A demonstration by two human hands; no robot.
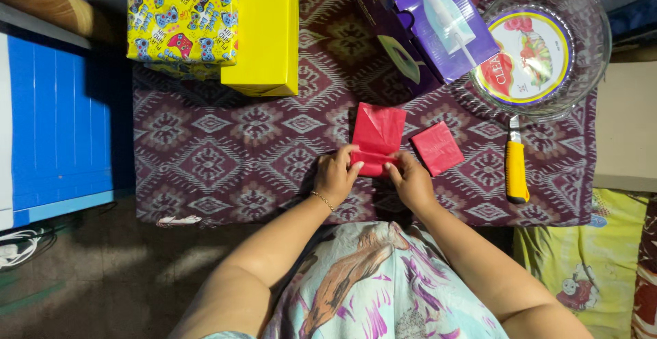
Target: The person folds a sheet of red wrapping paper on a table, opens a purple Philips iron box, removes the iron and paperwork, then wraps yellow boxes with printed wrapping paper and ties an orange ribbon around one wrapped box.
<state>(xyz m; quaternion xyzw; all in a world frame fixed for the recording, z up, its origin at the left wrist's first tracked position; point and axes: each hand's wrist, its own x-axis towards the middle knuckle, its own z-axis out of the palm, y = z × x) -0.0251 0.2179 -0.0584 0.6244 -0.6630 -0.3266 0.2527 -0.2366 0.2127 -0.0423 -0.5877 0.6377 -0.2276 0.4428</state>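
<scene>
Both hands meet at the near edge of a red folded sheet of thin paper [377, 137] lying on the patterned maroon cloth [205, 161] that covers the bench: the left hand [335, 177] pinches its lower left corner with thumb and fingers closed on it, and the right hand [410, 180] pinches the lower right corner likewise. Just beside it, to the right, lies a smaller red folded square [437, 148], apart from both hands. Farther right, a yellow-handled utility knife [516, 168] rests below a clear glass bowl [597, 51]. A purple box [428, 27] and a yellow gift-wrapped box [205, 20] stand behind. Thin paper pinched unevenly could, I judge, crease crooked or tear.
</scene>
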